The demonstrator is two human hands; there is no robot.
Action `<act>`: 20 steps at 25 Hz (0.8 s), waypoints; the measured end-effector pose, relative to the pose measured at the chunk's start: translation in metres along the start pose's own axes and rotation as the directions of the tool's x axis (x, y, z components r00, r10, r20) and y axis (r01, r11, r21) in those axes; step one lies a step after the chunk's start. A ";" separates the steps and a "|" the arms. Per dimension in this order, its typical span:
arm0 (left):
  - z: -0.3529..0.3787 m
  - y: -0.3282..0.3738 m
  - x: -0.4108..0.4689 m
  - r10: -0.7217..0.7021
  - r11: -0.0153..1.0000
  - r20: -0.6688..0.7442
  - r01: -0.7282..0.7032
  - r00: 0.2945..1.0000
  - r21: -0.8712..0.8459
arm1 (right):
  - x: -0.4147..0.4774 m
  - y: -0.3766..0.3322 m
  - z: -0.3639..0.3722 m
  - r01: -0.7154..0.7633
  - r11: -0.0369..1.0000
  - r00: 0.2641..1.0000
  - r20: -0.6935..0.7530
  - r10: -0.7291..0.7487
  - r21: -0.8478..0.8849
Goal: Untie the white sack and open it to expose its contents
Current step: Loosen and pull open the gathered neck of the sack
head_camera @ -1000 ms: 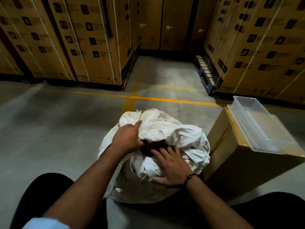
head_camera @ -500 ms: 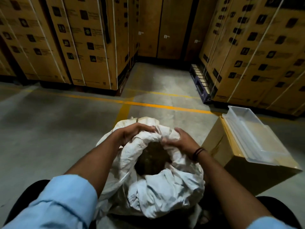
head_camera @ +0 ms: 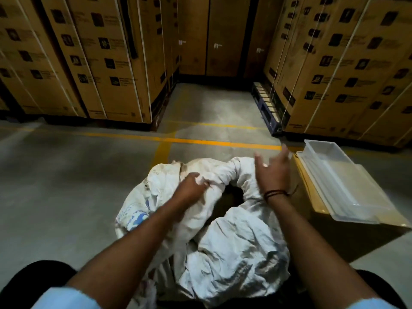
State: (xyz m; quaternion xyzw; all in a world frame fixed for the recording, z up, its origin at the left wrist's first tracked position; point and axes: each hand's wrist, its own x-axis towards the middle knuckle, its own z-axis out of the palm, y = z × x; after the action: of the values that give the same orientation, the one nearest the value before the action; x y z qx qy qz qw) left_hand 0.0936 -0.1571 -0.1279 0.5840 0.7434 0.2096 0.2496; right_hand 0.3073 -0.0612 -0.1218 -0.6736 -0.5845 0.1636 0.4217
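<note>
left hand (head_camera: 190,189) pinches white sack (head_camera: 234,253) rim | right hand (head_camera: 273,175) nearer right rim, fingers spread, released | mouth (head_camera: 231,195) between hands

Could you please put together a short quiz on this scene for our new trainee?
1. True or false: the left hand grips the rolled rim of the white sack.
2. The right hand is: A) pinching the sack's rim; B) open with fingers spread, holding nothing; C) flat on the floor.
3. Fill in: the clear plastic tray rests on a ____ box, to the right of the sack.

Key: 1 true; 2 B; 3 cardboard.
</note>
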 end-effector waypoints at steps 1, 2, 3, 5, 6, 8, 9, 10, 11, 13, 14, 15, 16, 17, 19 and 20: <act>-0.011 0.003 0.002 0.033 0.994 -0.006 -0.033 0.999 -0.106 | -0.014 -0.014 -0.004 0.345 0.937 0.935 -0.071 -0.348 -0.046; -0.021 0.011 -0.001 0.068 0.980 0.026 -0.062 0.997 -0.191 | -0.031 -0.031 -0.008 0.634 0.771 0.773 0.025 -0.634 -0.051; -0.034 0.018 -0.004 0.095 0.958 0.101 -0.064 0.990 -0.280 | -0.043 -0.042 -0.010 0.805 0.593 0.579 0.209 -0.788 0.004; -0.062 0.030 -0.016 0.085 0.907 0.258 0.032 0.962 -0.419 | -0.050 -0.049 -0.001 0.920 0.385 0.353 0.562 -0.748 -0.065; -0.069 0.029 -0.016 0.057 0.912 0.355 0.096 0.933 -0.399 | -0.049 -0.044 0.007 0.921 0.364 0.363 0.642 -0.676 -0.138; -0.074 0.022 -0.009 -0.001 0.910 0.464 0.193 0.886 -0.367 | -0.039 -0.035 0.023 0.811 0.561 0.512 0.662 -0.547 -0.164; -0.074 0.018 -0.002 -0.032 0.885 0.473 0.244 0.881 -0.396 | -0.032 -0.034 0.031 0.710 0.690 0.600 0.636 -0.485 -0.143; -0.073 0.014 0.000 -0.062 0.858 0.423 0.264 0.904 -0.439 | -0.023 -0.035 0.039 0.608 0.785 0.662 0.620 -0.421 -0.116; -0.072 0.010 0.005 -0.079 0.846 0.347 0.246 0.935 -0.473 | -0.013 -0.035 0.046 0.513 0.856 0.687 0.630 -0.361 -0.069; -0.072 0.006 0.001 -0.110 0.976 0.153 0.136 0.982 -0.171 | 0.009 -0.033 0.057 0.293 0.955 0.742 0.621 -0.251 0.035; -0.070 0.003 -0.009 -0.081 0.987 0.057 0.072 0.995 0.145 | 0.020 -0.028 0.059 0.164 0.983 0.784 0.593 -0.182 0.084; -0.065 -0.002 -0.019 0.006 0.918 -0.050 0.015 0.999 0.396 | 0.029 -0.023 0.056 0.029 0.994 0.816 0.572 -0.084 0.105; -0.064 -0.009 -0.023 0.062 0.853 -0.106 0.003 0.992 0.522 | 0.036 -0.016 0.051 -0.080 0.993 0.825 0.565 0.016 0.088; -0.064 -0.017 -0.024 0.074 0.858 -0.156 0.017 0.985 0.513 | 0.041 -0.010 0.043 -0.160 0.987 0.815 0.569 0.114 0.033; -0.067 -0.037 -0.009 -0.019 0.999 -0.154 0.024 0.988 0.030 | 0.044 -0.005 0.037 -0.243 0.969 0.799 0.559 0.221 -0.036; -0.069 -0.044 0.002 -0.130 0.912 -0.071 0.091 0.989 -0.400 | 0.042 -0.007 0.039 -0.229 0.971 0.819 0.527 0.227 -0.063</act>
State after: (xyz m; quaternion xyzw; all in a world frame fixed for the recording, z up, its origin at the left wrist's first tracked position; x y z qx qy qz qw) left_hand 0.0167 -0.1666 -0.1002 0.4679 0.7287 0.3689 0.3377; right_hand 0.2854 -0.0077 -0.1280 -0.6666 -0.5931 0.3931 0.2223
